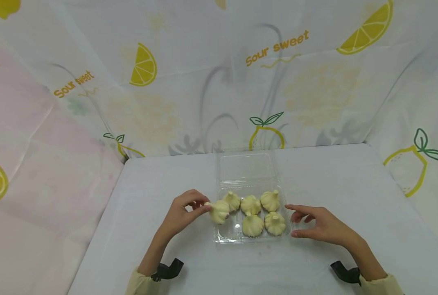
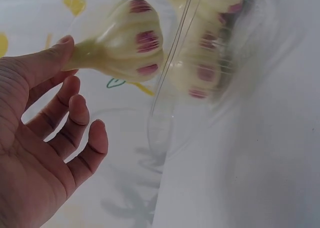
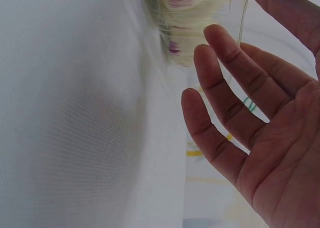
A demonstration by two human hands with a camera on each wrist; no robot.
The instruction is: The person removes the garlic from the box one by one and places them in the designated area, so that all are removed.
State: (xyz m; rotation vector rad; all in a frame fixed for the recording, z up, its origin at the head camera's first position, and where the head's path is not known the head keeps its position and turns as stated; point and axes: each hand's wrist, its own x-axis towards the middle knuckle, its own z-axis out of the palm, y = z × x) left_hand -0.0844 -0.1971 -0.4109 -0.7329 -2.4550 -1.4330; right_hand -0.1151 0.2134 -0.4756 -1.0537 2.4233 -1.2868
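Note:
My left hand (image 1: 184, 211) pinches a garlic bulb (image 1: 219, 212) by its stem between thumb and forefinger. In the left wrist view that bulb (image 2: 122, 42) shows purple patches round its base, and the other fingers hang half curled. The bulb overlaps the left part of a clear plastic box (image 1: 228, 237). Several more pale garlic bulbs (image 1: 253, 225) sit in the box in two rows. By the box's right wall is my right hand (image 1: 326, 225), holding nothing, its fingers and thumb spread apart. The right wrist view shows those fingers (image 3: 220, 110) loosely bent beside the box.
The box's clear hinged lid (image 1: 246, 167) lies folded back toward the rear of the white table (image 1: 167, 176). Behind the table hangs a cloth (image 1: 204, 82) printed with lemons. A black wrist mount (image 1: 169, 269) shows at the left wrist, another (image 1: 346, 272) at the right.

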